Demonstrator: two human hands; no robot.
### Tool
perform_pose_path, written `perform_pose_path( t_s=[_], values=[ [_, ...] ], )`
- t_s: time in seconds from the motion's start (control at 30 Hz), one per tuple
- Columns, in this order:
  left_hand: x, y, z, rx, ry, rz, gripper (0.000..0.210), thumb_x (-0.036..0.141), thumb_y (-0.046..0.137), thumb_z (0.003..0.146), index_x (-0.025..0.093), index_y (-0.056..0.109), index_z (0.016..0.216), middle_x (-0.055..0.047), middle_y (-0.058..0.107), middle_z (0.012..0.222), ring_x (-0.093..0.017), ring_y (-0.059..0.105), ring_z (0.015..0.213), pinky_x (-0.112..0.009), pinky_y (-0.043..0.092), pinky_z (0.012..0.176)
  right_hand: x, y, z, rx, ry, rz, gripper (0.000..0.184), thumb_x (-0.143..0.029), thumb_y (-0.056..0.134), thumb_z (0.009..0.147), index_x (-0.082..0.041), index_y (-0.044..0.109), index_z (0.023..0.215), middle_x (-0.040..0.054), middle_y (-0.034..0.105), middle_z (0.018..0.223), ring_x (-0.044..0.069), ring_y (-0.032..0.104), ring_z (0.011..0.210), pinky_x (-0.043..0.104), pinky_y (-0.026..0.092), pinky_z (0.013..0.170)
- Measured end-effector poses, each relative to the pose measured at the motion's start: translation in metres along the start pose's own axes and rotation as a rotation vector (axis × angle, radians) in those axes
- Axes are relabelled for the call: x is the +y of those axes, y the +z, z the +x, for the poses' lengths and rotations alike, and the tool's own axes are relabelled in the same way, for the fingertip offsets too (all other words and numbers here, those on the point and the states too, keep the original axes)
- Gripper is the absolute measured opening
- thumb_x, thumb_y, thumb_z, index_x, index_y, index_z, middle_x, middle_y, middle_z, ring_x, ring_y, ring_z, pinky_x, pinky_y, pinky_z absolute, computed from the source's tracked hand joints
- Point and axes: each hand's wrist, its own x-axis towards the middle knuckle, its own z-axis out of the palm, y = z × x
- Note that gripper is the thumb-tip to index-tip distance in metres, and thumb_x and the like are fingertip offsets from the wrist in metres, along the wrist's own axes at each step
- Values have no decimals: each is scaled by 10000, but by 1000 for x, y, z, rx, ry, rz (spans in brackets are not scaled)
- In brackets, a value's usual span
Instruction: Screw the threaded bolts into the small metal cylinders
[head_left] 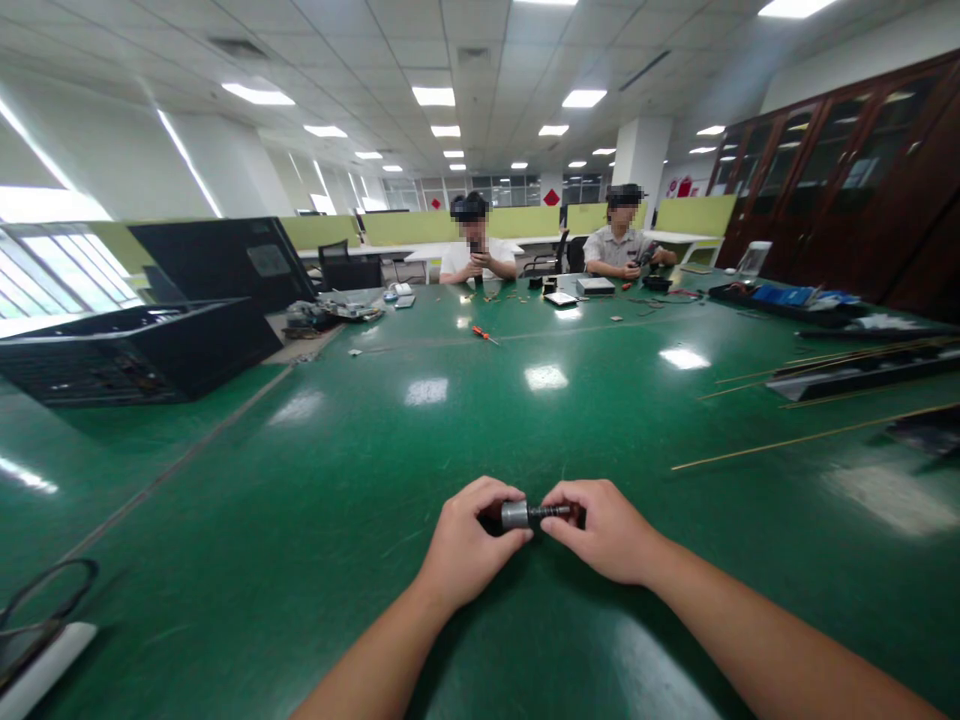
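Observation:
A small silver metal cylinder (515,515) with a dark, ridged shaft (550,511) sticking out to its right is held level just above the green table. My left hand (474,540) is closed round the cylinder's left end, thumb below and fingers above. Pinched between the thumb and fingers of my right hand (600,530) is the far end of the shaft. Both ends of the piece are partly hidden by my fingers, and its exact kind cannot be made out.
An orange screwdriver (482,333) lies mid-table. Left stands an opened black computer case (135,360), with a cable (56,590) nearer me. Thin yellowish rods (810,437) stick in from the right. Across the table sit two people (480,260), both holding dark objects among scattered parts.

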Motion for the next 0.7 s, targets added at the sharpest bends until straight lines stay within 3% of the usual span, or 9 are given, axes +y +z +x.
perform_pose_path(
  t_s=[0.7],
  values=[
    [0,0,0,-1,3,0,276,116,773,668,213,721,922,-25,692,901,-201,642,858,-327,480,776,-2,-2,1,-6,-5,-20,85,-214,658,832,-197,731,872,0,701,743,147,598,662,243,389,609]
  ],
)
